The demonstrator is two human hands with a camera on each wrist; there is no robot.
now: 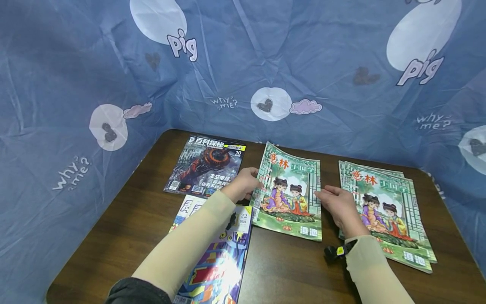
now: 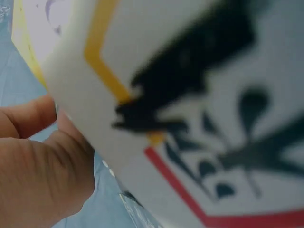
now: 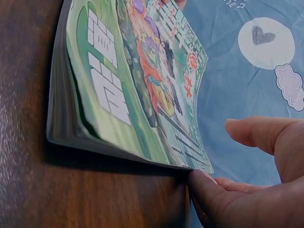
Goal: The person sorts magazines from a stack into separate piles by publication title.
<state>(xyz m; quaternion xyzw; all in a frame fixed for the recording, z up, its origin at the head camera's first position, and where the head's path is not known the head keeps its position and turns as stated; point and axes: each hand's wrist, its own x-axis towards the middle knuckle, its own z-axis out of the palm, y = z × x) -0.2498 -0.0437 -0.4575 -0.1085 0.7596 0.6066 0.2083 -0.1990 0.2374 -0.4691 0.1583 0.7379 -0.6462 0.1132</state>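
Observation:
A green magazine (image 1: 289,198) with two cartoon figures on its cover lies on the table between both hands. My left hand (image 1: 244,184) grips its left edge, a fingertip over the cover. In the left wrist view, that hand (image 2: 42,161) is partly hidden behind a blurred, printed white cover (image 2: 199,156) close to the lens. My right hand (image 1: 341,207) is at the magazine's right edge. In the right wrist view, the lower fingers (image 3: 213,194) touch the edge of the green magazine (image 3: 137,90), and the thumb (image 3: 256,133) stands apart from it.
Matching green magazines (image 1: 391,211) lie in a slightly uneven stack at right. A dark space-themed magazine (image 1: 206,166) lies at the back left. Bright, colourful magazines (image 1: 218,270) lie partly under the left forearm. A blue printed cloth (image 1: 265,63) hangs behind the brown table (image 1: 114,236).

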